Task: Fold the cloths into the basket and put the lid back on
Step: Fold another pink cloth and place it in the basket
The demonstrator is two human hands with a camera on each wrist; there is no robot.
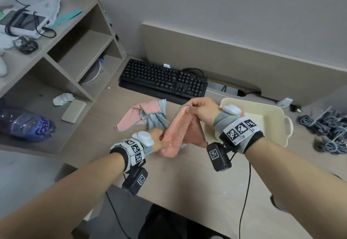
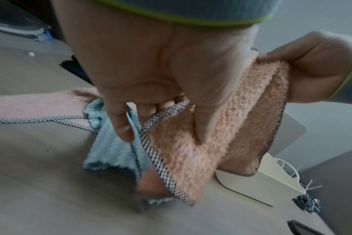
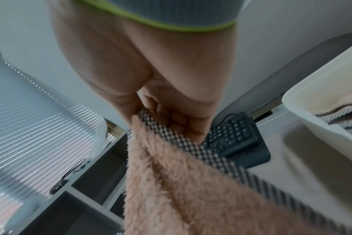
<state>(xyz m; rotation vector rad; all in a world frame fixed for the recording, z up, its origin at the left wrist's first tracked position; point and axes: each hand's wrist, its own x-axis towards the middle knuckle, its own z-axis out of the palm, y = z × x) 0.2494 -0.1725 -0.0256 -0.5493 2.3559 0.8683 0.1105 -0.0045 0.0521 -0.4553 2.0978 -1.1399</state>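
Note:
A fluffy peach cloth (image 1: 180, 131) with a checked hem hangs between both hands above the desk. My right hand (image 1: 201, 110) pinches its upper corner (image 3: 151, 125) near the basket. My left hand (image 1: 158, 139) grips the lower end (image 2: 181, 143), fingers curled into the fabric. Behind it lie a pink cloth (image 1: 135, 116) and a light blue cloth (image 1: 157, 120), bunched together on the desk; the blue cloth (image 2: 110, 151) lies just under my left hand. The cream basket (image 1: 281, 118) stands open to the right, and the right wrist view shows a folded cloth (image 3: 339, 114) inside it. No lid is in view.
A black keyboard (image 1: 165, 80) lies behind the cloths against the desk's back panel. Shelving (image 1: 75, 54) stands at the left with a water bottle (image 1: 26, 124), crumpled tissue and a small beige case. A heap of grey cables (image 1: 326, 129) lies right of the basket.

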